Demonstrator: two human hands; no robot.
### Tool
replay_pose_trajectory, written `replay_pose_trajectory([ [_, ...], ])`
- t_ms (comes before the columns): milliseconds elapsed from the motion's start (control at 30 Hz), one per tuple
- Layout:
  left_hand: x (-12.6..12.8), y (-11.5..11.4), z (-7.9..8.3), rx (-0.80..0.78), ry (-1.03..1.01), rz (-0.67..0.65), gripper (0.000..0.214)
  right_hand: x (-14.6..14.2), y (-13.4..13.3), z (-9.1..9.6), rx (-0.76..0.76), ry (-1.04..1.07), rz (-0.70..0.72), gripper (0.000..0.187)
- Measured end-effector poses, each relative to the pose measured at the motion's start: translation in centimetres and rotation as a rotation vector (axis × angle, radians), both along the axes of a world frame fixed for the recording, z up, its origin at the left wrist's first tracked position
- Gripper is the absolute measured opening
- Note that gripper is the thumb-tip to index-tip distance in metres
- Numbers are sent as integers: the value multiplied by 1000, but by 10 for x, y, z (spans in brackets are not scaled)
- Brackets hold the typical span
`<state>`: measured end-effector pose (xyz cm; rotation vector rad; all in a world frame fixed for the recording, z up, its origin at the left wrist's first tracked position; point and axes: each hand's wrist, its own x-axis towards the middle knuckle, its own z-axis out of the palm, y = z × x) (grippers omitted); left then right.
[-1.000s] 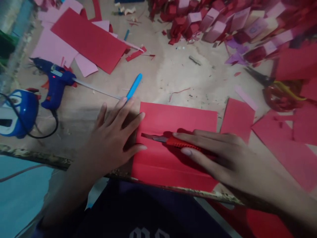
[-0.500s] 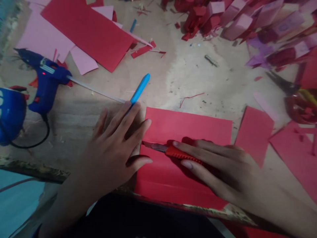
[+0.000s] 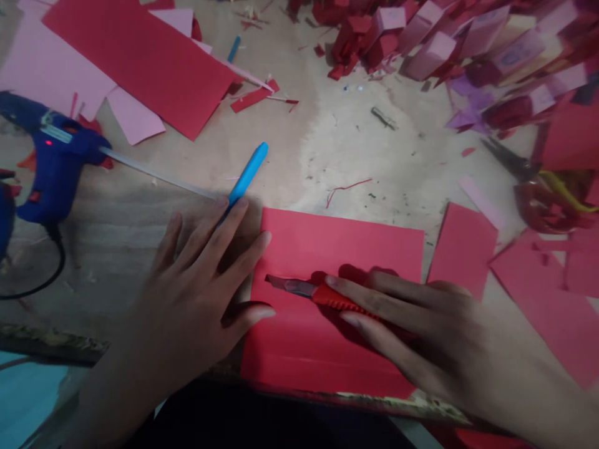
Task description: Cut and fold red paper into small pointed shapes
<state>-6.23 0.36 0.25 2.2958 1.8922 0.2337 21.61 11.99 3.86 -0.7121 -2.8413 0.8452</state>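
A red paper sheet (image 3: 346, 249) lies at the near edge of the wooden table (image 3: 365, 156). My right hand (image 3: 421, 337) is shut on a red utility knife (image 3: 322, 293), whose blade rests on the sheet and points left. My left hand (image 3: 196, 299) lies flat with its fingers spread, with the fingertips on the sheet's left edge. A blue pen (image 3: 247, 173) lies just beyond the left fingertips.
A blue glue gun (image 3: 51, 156) with its stick and cord lies at the left. Red and pink sheets (image 3: 140, 56) lie at the back left. A heap of small pink and red boxes (image 3: 444, 43) fills the back right. Scissors (image 3: 524, 168) and red offcuts (image 3: 468, 249) lie at the right.
The view has shifted slightly, moving everything a little left and down in frame. Both hands stay on the red sheet, with the knife blade at nearly the same spot.
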Motion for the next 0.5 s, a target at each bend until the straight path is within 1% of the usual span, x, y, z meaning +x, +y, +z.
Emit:
replay_pose_trajectory([
  [200, -1, -1, 0, 13, 9, -15, 73, 8, -1, 3, -10, -16, -13, 39],
  [367, 0, -2, -1, 16, -4, -2, 72, 20, -3, 2, 70, -36, -12, 37],
  [500, 0, -2, -2, 22, 2, -4, 73, 30, -5, 0, 74, -68, -21, 40],
])
